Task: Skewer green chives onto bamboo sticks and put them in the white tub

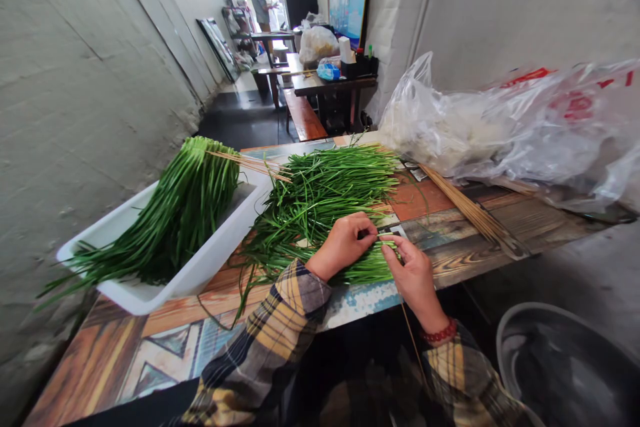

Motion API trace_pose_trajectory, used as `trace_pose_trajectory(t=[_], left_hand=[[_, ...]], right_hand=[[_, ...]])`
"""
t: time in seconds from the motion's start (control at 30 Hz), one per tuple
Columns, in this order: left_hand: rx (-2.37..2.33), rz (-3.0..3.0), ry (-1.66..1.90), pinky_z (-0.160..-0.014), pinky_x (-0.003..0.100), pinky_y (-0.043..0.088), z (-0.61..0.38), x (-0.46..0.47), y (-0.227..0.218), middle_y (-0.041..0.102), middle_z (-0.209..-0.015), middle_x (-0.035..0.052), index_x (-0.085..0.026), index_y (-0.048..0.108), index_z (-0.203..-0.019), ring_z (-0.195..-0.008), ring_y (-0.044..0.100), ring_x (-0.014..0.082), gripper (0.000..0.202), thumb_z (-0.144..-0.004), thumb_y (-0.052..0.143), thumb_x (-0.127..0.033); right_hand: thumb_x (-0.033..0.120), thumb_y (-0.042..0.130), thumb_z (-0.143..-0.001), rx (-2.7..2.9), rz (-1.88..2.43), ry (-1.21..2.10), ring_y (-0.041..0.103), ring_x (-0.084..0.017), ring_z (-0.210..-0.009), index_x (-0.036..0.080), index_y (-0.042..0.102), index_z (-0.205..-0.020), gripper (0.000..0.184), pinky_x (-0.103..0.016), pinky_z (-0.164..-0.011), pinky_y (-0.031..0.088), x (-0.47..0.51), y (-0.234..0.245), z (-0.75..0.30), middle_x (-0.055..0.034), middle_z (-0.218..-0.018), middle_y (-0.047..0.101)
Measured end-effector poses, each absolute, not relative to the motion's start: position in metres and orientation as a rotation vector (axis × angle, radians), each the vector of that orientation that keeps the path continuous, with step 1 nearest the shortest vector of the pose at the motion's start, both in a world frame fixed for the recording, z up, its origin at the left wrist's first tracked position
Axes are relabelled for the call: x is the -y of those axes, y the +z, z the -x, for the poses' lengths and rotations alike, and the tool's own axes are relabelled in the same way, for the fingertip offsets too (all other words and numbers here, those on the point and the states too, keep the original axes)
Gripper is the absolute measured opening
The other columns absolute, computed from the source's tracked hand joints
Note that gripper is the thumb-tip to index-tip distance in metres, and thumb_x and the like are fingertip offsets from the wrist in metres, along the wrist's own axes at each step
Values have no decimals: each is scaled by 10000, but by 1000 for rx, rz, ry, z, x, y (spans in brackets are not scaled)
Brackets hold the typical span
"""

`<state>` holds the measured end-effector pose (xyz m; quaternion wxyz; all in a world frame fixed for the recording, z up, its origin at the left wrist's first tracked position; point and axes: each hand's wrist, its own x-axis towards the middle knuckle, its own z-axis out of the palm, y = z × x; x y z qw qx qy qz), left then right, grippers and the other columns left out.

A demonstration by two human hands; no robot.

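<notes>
Green stalks (345, 177), white tray (213, 252), yellow-and-black plaid sleeves (273, 327), red bracelet (441, 333), brown wood-grain tabletop (93, 363)

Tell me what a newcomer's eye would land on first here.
Probably the thick bunch of green stalks draped in the white tray at the left, with thin skewers jutting from it. Next, the loose green stalks spread mid-table, where the left hand and right hand nearly meet. Then the crumpled clear plastic bags at the right.

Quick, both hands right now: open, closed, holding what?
Left hand: closed, apparently pinching green stalks.
Right hand: fingers half-curled by the stalk ends, thin stick below; hold cannot be told.
</notes>
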<state>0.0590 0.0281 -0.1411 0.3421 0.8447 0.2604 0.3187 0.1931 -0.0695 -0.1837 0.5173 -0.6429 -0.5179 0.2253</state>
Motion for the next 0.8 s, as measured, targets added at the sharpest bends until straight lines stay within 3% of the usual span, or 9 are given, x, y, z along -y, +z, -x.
trace_pose_trajectory(t=[0.23,0.37,0.5,0.57,0.67,0.8], left_hand=[[-653,-2216,840,-633,214,396,-59,-27,-141,583,-705,9,-139,596,-663,-679,531,111,133,-766,557,-63],[-649,-2237,830,-638,215,399,-59,-27,-141,582,-707,6,-143,594,-663,-681,531,111,145,-761,548,-47],[-581,-2264,805,-673,220,415,-59,-27,-140,589,-722,11,-143,602,-667,-710,542,116,155,-781,540,-59],[-568,-2268,803,-691,225,426,-58,-27,-140,600,-742,19,-142,617,-688,-729,552,121,152,-799,535,-78],[-597,-2271,789,-713,235,445,-56,-29,-139,624,-794,33,-146,651,-765,-767,575,133,134,-814,535,-103],[-661,-2315,762,-764,258,462,-50,-33,-135,651,-857,44,-164,677,-879,-831,598,153,168,-842,516,-131]], right_hand=[[379,544,-861,1234,1552,557,682,-225,-890,202,664,-983,246,-342,-813,514,67,-189,-194,-70,-941,722],[400,559,-843,1199,1579,525,670,-211,-810,177,644,-1017,295,-320,-740,509,67,-187,-193,-73,-914,702],[397,557,-845,1221,1644,456,558,-157,-562,171,564,-1234,449,-276,-570,447,69,-180,-193,15,-640,591],[385,542,-857,1252,1651,439,475,-138,-497,185,578,-1216,413,-262,-523,399,70,-177,-193,52,-555,489],[374,547,-855,1253,1626,432,444,-126,-499,190,629,-1079,301,-257,-525,381,70,-176,-192,51,-573,477],[362,549,-855,1220,1561,483,532,-134,-598,185,616,-1052,273,-265,-604,431,69,-180,-192,-6,-762,615]])
